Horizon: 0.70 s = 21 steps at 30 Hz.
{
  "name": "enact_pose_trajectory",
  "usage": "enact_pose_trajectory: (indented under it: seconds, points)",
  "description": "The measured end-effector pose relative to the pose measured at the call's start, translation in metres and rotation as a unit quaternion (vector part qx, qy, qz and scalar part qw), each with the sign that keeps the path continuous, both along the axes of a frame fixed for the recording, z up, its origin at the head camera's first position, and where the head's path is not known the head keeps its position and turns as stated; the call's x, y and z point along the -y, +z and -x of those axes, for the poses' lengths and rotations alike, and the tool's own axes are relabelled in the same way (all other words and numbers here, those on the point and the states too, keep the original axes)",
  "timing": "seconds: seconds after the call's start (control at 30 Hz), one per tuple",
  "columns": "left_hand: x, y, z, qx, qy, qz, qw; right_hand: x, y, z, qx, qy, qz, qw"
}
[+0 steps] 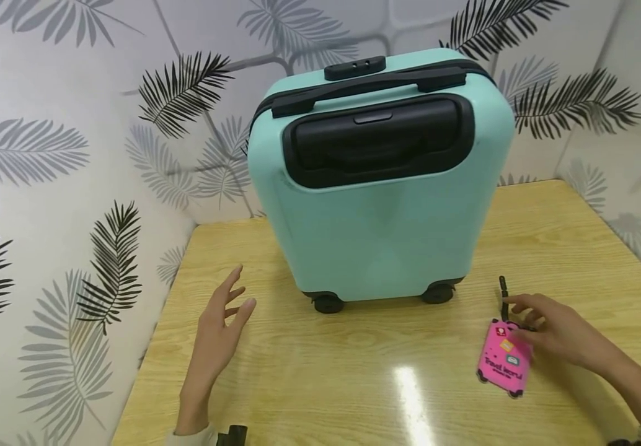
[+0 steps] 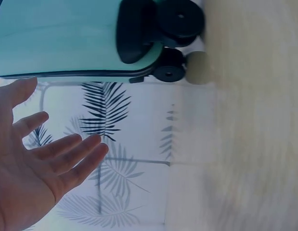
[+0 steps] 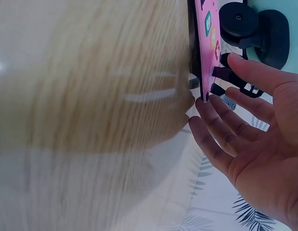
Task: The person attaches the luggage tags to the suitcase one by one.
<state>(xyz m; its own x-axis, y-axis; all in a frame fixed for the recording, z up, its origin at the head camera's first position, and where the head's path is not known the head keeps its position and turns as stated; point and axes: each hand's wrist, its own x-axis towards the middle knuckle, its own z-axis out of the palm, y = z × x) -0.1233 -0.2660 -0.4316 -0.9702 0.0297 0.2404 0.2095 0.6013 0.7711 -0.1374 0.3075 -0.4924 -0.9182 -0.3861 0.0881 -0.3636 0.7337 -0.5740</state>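
Observation:
A pink luggage tag (image 1: pixel 503 359), printed "Travel World" with small coloured patches, lies on the table at the right, its black strap (image 1: pixel 503 298) stretching toward the back. My right hand (image 1: pixel 563 331) is over the strap end of the tag, fingers loosely bent. In the right wrist view, fingertips (image 3: pixel 200 102) meet or nearly meet the tag's edge, and the thumb is by the strap without a visible pinch; contact is unclear. A mint-green suitcase (image 1: pixel 382 241) stands upright on its black wheels behind. Left of it, my left hand (image 1: pixel 217 334) hovers with spread, relaxed fingers, holding nothing.
The wooden table (image 1: pixel 320 371) carries the suitcase and tag. Leaf-patterned wall covering (image 1: pixel 47 204) rises behind and at both sides, close to the table's edges. On the suitcase top are a black side handle (image 1: pixel 371 87) and a recessed pull handle (image 1: pixel 379 139).

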Motion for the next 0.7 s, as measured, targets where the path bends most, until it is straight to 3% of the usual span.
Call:
enact_pose_trajectory:
  seconds: [0.27,0.57,0.7]
  points:
    - [-0.004,0.012,0.009,-0.035,0.013,-0.045,0.9983,0.002,-0.003,0.005,0.013,-0.001,0.0,1.0]
    - [-0.008,0.018,0.011,-0.024,-0.006,-0.103,0.9944,0.001,-0.009,0.008,-0.01,0.014,0.008,1.0]
    - [-0.011,0.02,0.011,-0.026,-0.009,-0.104,0.9942,0.0,-0.009,0.009,0.012,0.009,0.016,1.0]
